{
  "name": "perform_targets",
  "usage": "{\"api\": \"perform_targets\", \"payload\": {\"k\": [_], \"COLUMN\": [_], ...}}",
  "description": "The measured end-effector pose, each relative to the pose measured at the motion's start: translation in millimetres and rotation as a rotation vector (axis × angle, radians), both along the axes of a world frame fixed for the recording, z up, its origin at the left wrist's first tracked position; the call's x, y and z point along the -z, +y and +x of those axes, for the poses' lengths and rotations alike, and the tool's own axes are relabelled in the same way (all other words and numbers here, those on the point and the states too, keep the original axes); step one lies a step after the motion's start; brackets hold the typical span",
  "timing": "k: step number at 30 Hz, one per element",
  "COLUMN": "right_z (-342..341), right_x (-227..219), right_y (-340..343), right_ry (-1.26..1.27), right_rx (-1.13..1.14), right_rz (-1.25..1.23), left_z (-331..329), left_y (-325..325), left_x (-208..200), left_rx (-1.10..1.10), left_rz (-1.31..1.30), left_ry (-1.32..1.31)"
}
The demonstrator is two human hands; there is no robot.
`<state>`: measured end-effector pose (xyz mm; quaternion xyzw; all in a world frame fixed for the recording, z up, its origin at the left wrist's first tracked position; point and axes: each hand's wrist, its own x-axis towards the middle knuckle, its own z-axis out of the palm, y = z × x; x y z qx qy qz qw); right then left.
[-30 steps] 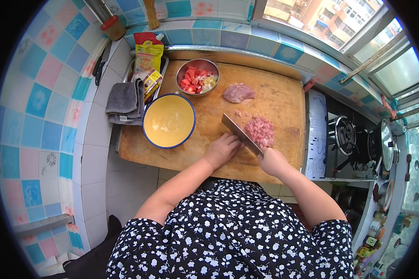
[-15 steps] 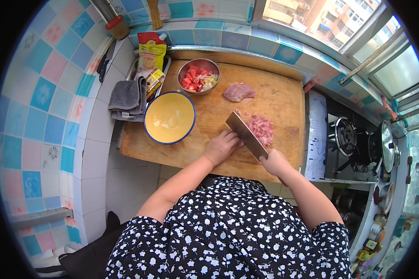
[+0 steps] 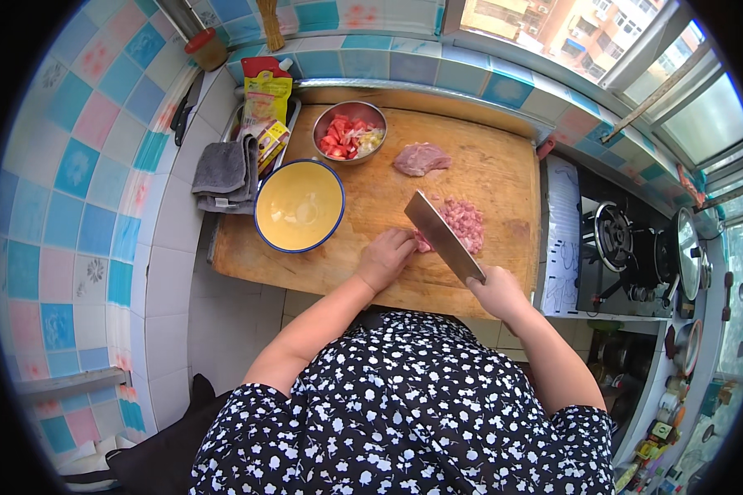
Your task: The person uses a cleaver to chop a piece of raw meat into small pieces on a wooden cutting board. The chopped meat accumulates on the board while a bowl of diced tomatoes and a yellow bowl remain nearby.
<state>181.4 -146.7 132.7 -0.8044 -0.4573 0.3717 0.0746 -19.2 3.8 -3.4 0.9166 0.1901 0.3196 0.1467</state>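
Observation:
My right hand (image 3: 499, 294) is wrapped around the handle of a cleaver (image 3: 444, 235), whose broad blade slants up and to the left over the board. Beside the blade's left face, my left hand (image 3: 385, 259) has its fingers curled down on a small piece of raw meat (image 3: 422, 242), mostly hidden under the fingertips and the blade. A heap of diced pink meat (image 3: 465, 224) lies just right of the cleaver. Farther back, a whole slab of raw meat (image 3: 421, 159) rests flat on the wooden cutting board (image 3: 363, 198).
A yellow bowl with a blue rim (image 3: 300, 206) stands left on the board. Behind it, a metal bowl (image 3: 349, 132) holds red chunks and pale slices. A grey towel (image 3: 226, 175) and a yellow pouch (image 3: 266, 95) are at far left; a gas stove (image 3: 612, 239) is at right.
The cleaver and my right hand have shifted slightly right. My left hand has drawn a little left, and meat now shows between its fingertips and the blade.

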Motion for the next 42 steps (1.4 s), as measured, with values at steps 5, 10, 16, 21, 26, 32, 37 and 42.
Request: {"api": "perform_targets", "payload": {"k": [5,10,16,21,26,32,37,42], "right_z": [-8,-10,-8,-18,-35,-17,3,6], "right_x": [-2,9,13,34,61,54,21,25], "right_y": [13,17,31,50,80,51,18,6], "right_ry": [-0.023,-0.055,0.043,0.024,-0.012,0.158,0.251,0.340], "right_rx": [-0.031,-0.035,-0.036,-0.003,-0.001,0.166,0.272,0.348], "right_rz": [-0.133,-0.196,-0.265,-0.177,0.040,0.107,0.151,0.166], "left_z": [-1,2,4,4,4,3,7,18], "left_y": [-2,-1,-1,-2,-1,7,22,46], "left_x": [-8,-10,-6,-3,1,0,2,-21], "left_rx": [0.017,-0.003,-0.008,-0.003,0.024,0.078,0.067,0.295], "left_rz": [-0.016,-0.006,-0.026,-0.050,-0.042,-0.104,-0.059,-0.061], "left_ry": [0.054,0.010,0.011,0.009,0.012,-0.048,0.101,0.170]}}
